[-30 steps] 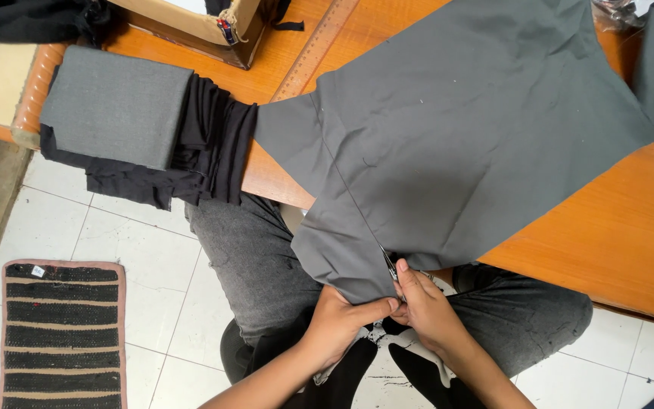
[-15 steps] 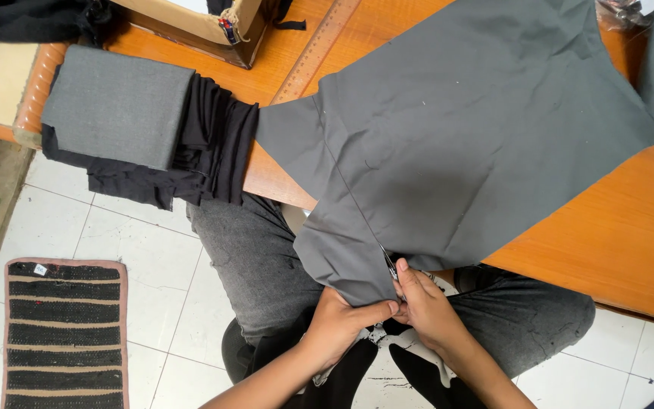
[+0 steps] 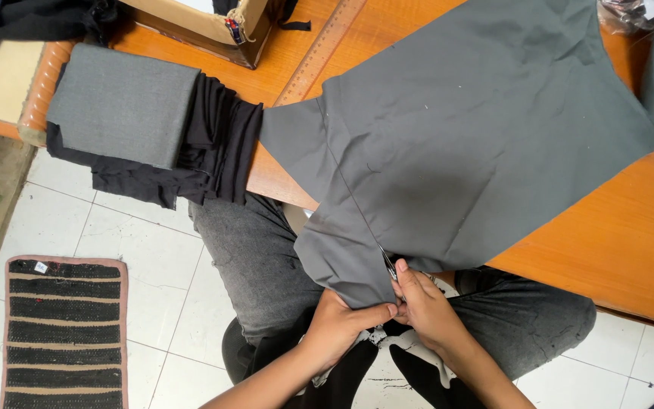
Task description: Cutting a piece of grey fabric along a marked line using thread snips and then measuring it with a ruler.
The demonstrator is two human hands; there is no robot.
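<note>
A large dark grey fabric piece (image 3: 463, 144) lies over the orange wooden table (image 3: 592, 242), one corner hanging off the near edge over my lap. My left hand (image 3: 342, 322) pinches that hanging corner from below. My right hand (image 3: 425, 303) grips the fabric edge right beside it, with a small metal tool (image 3: 389, 265) at the seam line by its fingertips. Which hand holds the tool I cannot tell. Both hands touch at the thumbs.
A stack of folded grey and black cloth (image 3: 145, 129) overhangs the table's left end. A cardboard box (image 3: 206, 23) and a wooden ruler (image 3: 319, 53) lie at the back. A striped mat (image 3: 62, 333) is on the tiled floor at the left.
The view has shifted very slightly. Both hands stay at the same fabric corner, fingers barely moved.
</note>
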